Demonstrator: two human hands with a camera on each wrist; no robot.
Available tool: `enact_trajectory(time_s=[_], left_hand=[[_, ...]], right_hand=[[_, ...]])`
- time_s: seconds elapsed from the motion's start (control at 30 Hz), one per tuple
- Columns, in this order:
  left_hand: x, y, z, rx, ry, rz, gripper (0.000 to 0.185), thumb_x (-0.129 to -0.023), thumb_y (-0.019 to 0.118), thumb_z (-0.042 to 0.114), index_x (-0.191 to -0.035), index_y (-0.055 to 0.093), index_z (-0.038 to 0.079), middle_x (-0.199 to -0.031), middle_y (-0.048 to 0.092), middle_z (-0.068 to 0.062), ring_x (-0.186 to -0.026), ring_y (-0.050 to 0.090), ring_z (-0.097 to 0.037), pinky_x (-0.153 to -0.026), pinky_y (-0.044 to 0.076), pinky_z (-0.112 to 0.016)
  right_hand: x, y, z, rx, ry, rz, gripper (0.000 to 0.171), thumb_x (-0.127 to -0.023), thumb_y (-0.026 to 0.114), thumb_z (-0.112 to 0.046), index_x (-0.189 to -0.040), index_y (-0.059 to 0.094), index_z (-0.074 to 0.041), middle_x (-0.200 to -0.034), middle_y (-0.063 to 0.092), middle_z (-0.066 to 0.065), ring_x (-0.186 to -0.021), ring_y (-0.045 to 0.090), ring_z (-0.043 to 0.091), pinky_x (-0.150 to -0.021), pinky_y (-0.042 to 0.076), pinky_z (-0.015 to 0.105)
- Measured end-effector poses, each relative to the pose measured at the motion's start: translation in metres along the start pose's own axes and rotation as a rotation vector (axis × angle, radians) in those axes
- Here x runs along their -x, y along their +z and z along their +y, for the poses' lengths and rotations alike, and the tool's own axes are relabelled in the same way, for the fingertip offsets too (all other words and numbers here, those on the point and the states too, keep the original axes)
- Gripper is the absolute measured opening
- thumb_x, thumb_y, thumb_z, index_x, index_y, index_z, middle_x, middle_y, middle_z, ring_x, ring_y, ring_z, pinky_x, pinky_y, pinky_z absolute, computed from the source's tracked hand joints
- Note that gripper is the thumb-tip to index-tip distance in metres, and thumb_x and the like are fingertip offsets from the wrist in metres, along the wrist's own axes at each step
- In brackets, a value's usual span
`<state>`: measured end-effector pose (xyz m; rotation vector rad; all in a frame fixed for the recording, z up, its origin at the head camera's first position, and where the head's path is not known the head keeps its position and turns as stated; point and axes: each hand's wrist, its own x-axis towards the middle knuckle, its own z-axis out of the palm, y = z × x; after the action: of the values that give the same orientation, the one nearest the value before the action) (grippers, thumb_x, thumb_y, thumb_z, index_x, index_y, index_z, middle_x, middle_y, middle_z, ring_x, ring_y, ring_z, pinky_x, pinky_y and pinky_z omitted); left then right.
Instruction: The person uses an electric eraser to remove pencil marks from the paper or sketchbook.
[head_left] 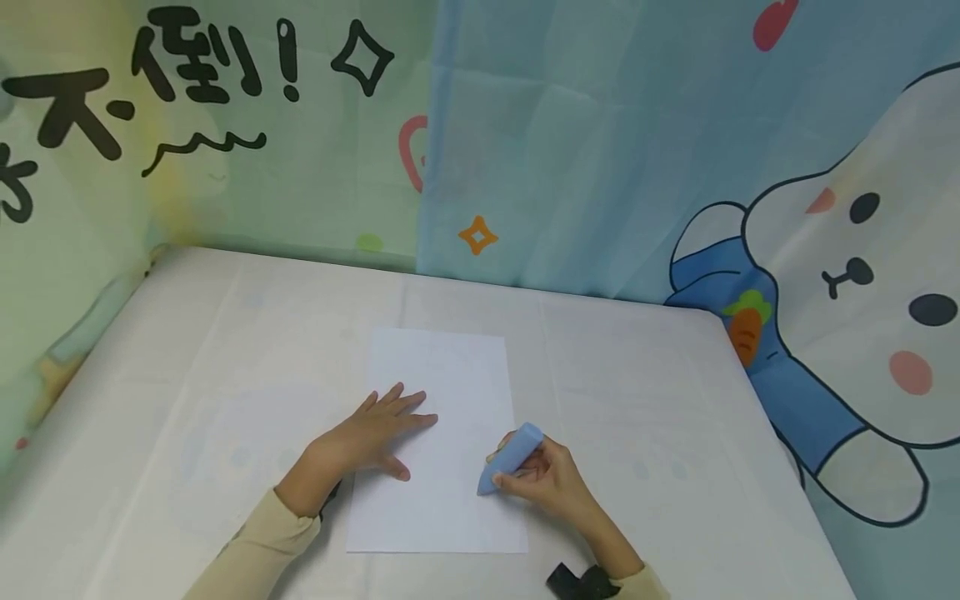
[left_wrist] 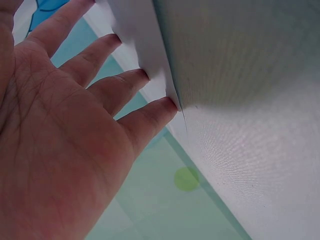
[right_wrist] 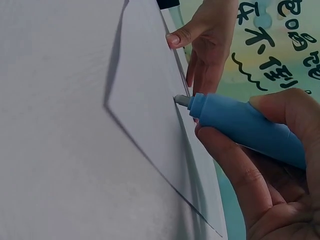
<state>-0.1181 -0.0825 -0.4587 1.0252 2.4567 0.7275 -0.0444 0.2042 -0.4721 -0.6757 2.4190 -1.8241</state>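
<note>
A white sheet of paper (head_left: pixel 442 517) lies on the white-covered table. My left hand (head_left: pixel 378 437) rests on its left part with fingers spread, and the left wrist view shows fingertips (left_wrist: pixel 167 102) pressing the sheet near an edge. In my right hand (head_left: pixel 551 475) is a thick blue marker (head_left: pixel 513 457), held between thumb and fingers. Its grey tip (right_wrist: pixel 181 99) points down at the sheet's right half and is right at the paper in the right wrist view. No mark shows on the sheet.
The white tablecloth (head_left: pixel 645 400) spreads around the sheet. Behind the table hangs a printed cloth backdrop (head_left: pixel 562 150) with black characters and a white cartoon animal (head_left: pixel 847 233). A black wrist strap (head_left: pixel 581 582) sits at the right sleeve.
</note>
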Motion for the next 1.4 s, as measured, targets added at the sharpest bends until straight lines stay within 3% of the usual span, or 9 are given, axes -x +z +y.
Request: enact_trajectory(time_s=[0.3, 0.63, 1.4], left_hand=[[0.000, 0.000, 0.001, -0.013, 0.000, 0.001, 0.077, -0.073, 0.082, 0.023, -0.141, 0.051, 0.007, -0.155, 0.032, -0.020, -0.145, 0.017, -0.046, -0.115, 0.014, -0.064], [0.001, 0.000, 0.003, 0.005, -0.010, -0.012, 0.077, -0.074, 0.082, 0.022, -0.142, 0.050, 0.007, -0.155, 0.032, -0.020, -0.146, 0.016, -0.046, -0.116, 0.013, -0.063], [0.002, -0.002, 0.003, -0.009, -0.001, -0.001, 0.076, -0.074, 0.082, 0.021, -0.141, 0.050, 0.006, -0.155, 0.032, -0.021, -0.145, 0.016, -0.046, -0.115, 0.014, -0.063]], right_hand=[[0.003, 0.002, -0.001, -0.023, -0.011, -0.037, 0.032, -0.077, 0.070, 0.015, -0.105, 0.054, 0.017, -0.093, 0.064, 0.033, -0.084, 0.070, 0.006, -0.062, 0.060, 0.032], [0.003, 0.004, 0.002, 0.016, -0.024, 0.017, 0.033, -0.076, 0.071, 0.015, -0.105, 0.055, 0.015, -0.094, 0.064, 0.031, -0.089, 0.070, 0.005, -0.067, 0.060, 0.028], [0.011, 0.005, -0.004, -0.026, -0.048, -0.050, 0.033, -0.074, 0.070, 0.017, -0.103, 0.055, 0.015, -0.091, 0.063, 0.033, -0.083, 0.070, 0.006, -0.059, 0.059, 0.031]])
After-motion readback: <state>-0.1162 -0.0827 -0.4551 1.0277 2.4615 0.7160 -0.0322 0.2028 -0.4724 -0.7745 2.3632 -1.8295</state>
